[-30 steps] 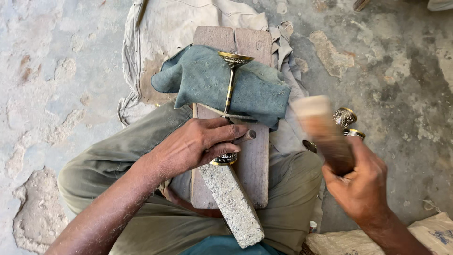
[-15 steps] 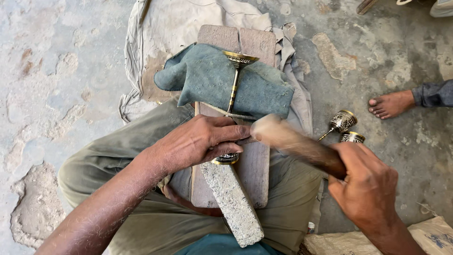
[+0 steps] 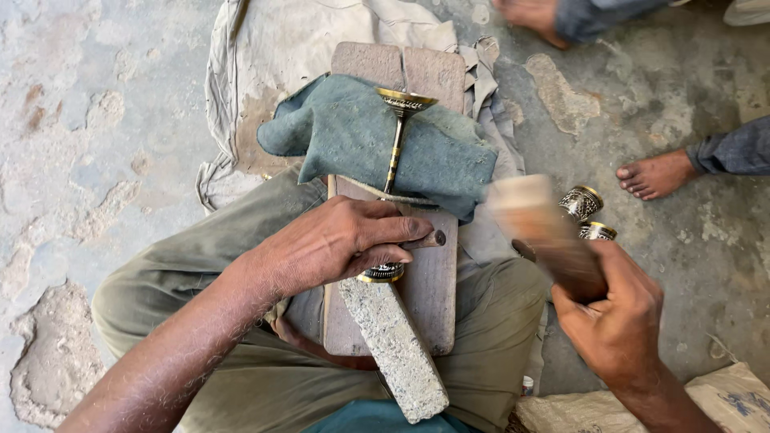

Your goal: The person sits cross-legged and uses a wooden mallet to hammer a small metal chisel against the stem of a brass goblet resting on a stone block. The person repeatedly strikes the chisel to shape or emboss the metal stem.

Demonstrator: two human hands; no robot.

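Two hands are busy over the wooden board [image 3: 429,297] on the person's lap. On that board a slim brass stem [image 3: 394,152] lies across a folded blue cloth [image 3: 345,128], which cushions it. The left hand [image 3: 337,240] is curled shut around a small punch [image 3: 429,239] near the stem's base. The right hand [image 3: 618,321], beside the board, grips a wooden mallet [image 3: 545,232] tightly. Stiff, thin metal; probably best held low.
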